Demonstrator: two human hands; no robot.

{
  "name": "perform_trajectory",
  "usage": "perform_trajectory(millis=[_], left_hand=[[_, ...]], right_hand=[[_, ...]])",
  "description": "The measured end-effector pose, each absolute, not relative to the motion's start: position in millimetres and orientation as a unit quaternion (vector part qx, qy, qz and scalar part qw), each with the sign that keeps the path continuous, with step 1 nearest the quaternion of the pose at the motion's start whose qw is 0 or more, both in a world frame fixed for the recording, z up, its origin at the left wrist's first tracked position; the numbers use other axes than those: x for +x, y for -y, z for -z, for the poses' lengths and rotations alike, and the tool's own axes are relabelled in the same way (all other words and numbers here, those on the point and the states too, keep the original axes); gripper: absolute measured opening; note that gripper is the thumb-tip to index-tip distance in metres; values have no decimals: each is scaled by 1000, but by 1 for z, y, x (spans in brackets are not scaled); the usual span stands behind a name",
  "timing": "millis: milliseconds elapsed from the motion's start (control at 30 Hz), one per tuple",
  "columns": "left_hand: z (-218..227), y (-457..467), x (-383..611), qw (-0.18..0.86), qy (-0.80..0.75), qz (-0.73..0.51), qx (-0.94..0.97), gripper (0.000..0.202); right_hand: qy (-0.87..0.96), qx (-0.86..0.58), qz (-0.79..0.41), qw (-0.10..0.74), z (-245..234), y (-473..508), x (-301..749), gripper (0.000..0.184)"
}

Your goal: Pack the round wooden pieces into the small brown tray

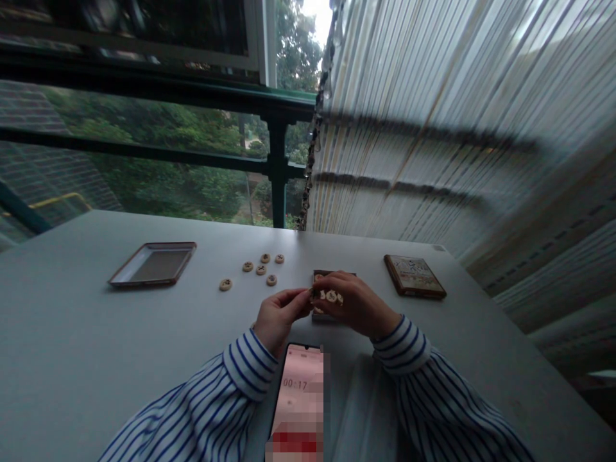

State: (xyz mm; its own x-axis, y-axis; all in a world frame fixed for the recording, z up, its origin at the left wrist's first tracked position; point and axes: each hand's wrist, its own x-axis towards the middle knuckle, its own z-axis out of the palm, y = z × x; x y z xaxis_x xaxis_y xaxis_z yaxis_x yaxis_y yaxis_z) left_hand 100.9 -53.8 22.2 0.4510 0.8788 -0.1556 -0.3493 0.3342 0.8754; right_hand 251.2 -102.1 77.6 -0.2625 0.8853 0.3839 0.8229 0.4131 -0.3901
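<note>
My left hand (pixel 280 316) is closed in a pinch, thumb and forefinger on a small round game piece (pixel 312 292) that is mostly hidden. Against the same piece are the fingertips of my right hand (pixel 362 304), which arches over a small open box (pixel 323 318). Inside the box lie several round wooden game pieces (pixel 332 296) with dark markings, partly covered by my right hand. To the left, several loose game pieces (pixel 260 270) of the same kind are spread flat on the white table (pixel 202 346).
An open shallow tray or lid (pixel 176 280) lies at the left. At the right is a flat brown box with a printed top (pixel 416 277). A phone showing a timer (pixel 297 401) rests nearest me, between my forearms. Behind the table are a green railing (pixel 277 151) and a string curtain (pixel 414 96).
</note>
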Motion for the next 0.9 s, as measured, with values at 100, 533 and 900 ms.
perform_trajectory(millis=[100,533,900], left_hand=[[-24,54,101,740,-331,-408,421,28],[-17,48,95,469,-341,-399,710,31],[-1,43,95,295,-295,-323,849,35]], right_hand=[[801,-535,-39,265,-78,102,252,23],[798,-549,-30,246,-85,103,266,21],[775,-586,-39,232,-93,106,286,22]])
